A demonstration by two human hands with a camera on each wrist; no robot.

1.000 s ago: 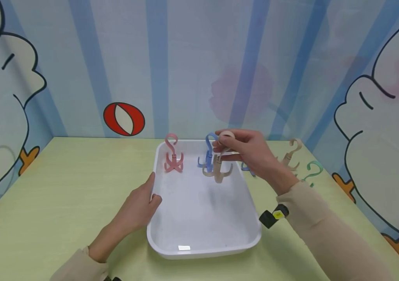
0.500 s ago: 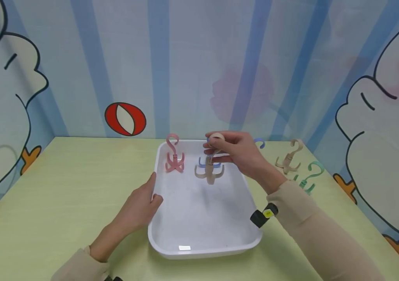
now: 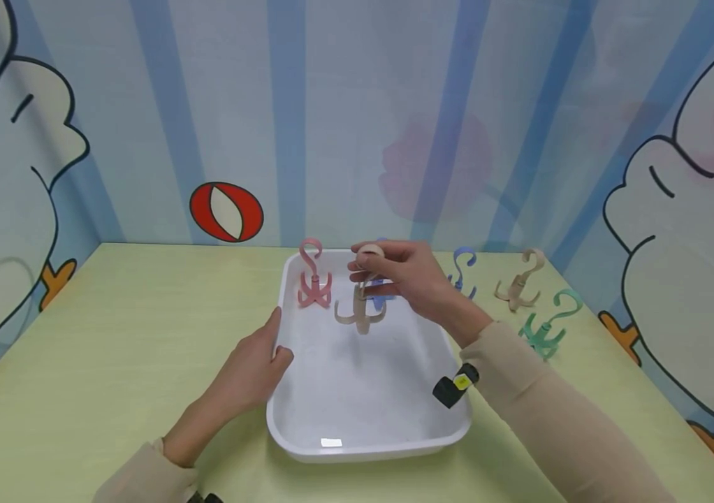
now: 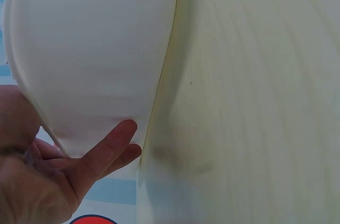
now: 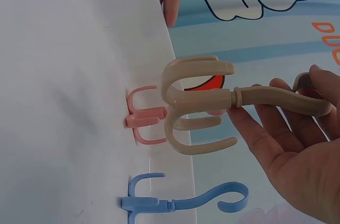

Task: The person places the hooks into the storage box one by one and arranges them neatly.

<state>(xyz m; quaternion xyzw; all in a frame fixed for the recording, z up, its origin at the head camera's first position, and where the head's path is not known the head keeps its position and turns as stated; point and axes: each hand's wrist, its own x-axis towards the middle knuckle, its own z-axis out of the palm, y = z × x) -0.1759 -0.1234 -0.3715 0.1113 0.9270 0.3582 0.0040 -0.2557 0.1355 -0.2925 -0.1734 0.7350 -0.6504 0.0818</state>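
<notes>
Right hand (image 3: 416,279) up over the white tray (image 3: 363,398), and its thumb and fingers are curled on the crook of a beige hook (image 3: 362,307)! Prongs dangle below those fingertips, apart from the tray floor. Down at the other end, the left hand (image 3: 250,367) has the tray's side pinched, thumb over the rim, fingers against the outer wall.

Left of the right fingers, inside the tray, stands a pink hook (image 3: 315,290). Just behind those same fingers, partly hidden, a blue hook (image 5: 146,204). And out to their right, on the table (image 3: 143,314), it's a second blue hook (image 3: 460,285), another beige hook (image 3: 514,293), and nearer the sleeve, a green hook (image 3: 543,339)!
</notes>
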